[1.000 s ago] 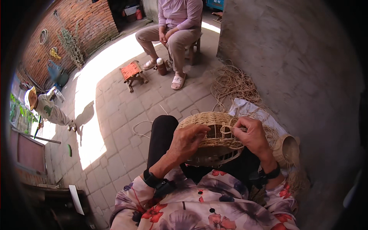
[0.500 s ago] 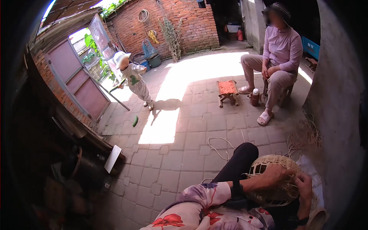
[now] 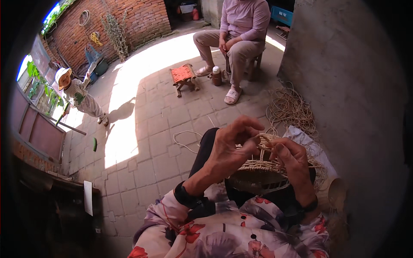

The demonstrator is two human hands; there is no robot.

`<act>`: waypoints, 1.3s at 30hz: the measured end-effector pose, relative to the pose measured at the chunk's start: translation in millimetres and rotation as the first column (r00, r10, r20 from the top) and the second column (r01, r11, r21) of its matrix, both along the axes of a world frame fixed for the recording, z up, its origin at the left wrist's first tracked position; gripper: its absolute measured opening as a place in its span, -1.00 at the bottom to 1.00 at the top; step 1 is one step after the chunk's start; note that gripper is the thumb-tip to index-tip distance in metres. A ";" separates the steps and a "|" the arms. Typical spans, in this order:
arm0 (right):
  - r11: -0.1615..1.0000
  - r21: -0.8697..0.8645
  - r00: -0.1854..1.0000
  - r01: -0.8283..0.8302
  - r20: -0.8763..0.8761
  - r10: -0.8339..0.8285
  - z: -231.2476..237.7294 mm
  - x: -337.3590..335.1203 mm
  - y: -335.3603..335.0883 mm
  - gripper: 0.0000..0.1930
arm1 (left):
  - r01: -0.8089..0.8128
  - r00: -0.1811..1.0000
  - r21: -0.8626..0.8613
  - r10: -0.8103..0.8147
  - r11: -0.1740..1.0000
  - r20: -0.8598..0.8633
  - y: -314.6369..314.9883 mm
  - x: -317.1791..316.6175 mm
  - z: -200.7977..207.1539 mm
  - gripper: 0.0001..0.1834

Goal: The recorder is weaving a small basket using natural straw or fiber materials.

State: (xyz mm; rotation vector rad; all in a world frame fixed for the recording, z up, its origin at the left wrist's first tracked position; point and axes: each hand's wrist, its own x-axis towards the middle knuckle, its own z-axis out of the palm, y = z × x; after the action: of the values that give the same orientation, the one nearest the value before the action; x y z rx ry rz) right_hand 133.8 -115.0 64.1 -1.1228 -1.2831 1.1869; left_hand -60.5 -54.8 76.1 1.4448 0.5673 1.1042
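Note:
A woven straw basket (image 3: 247,178) rests on my lap, its braided rim and upright strands showing above a partly hidden body. My left hand (image 3: 228,150) is curled at the rim, thumb and fingers around a looped straw cord (image 3: 263,139). On the other side of that loop, my right hand (image 3: 294,161) pinches the cord between thumb and forefinger. Both hands are raised just over the basket and cover part of its opening. A loose strand (image 3: 183,139) trails onto the paving at the left of my knee.
A heap of straw cord (image 3: 290,109) lies by the grey wall (image 3: 344,86), near a white cloth (image 3: 307,144). Ahead are a red-topped folding stool (image 3: 182,74), a bottle (image 3: 216,76) and a seated person (image 3: 243,38). A child (image 3: 79,94) stands far left near a green cucumber-like vegetable (image 3: 94,144).
My view has swung right and down. My hands have come apart a little, with the cord loop now showing between them above the basket rim. The child's arm is raised higher.

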 end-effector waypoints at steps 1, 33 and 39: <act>0.996 0.087 0.999 0.036 0.018 -0.038 -6.8 1.7 1.1 -0.76 | 0.035 0.999 -0.058 -0.035 0.998 0.003 0.1 0.3 0.2 -0.75; 0.875 0.350 0.637 0.333 0.601 -0.483 -19.3 60.1 -6.3 -0.82 | -0.236 0.081 0.628 0.659 0.742 -0.748 58.3 -187.8 -166.0 -0.71; 0.858 0.202 0.682 0.472 0.533 -0.501 -41.3 93.8 -34.9 -0.89 | -0.487 -0.342 0.499 0.369 0.717 -0.864 2.4 -408.4 -217.8 -0.74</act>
State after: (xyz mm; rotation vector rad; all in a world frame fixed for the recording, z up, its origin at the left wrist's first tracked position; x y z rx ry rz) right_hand 227.6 -149.9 22.8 -1.7382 -1.3050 0.4090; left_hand -468.9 -52.4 -141.7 1.8289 2.5453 0.0841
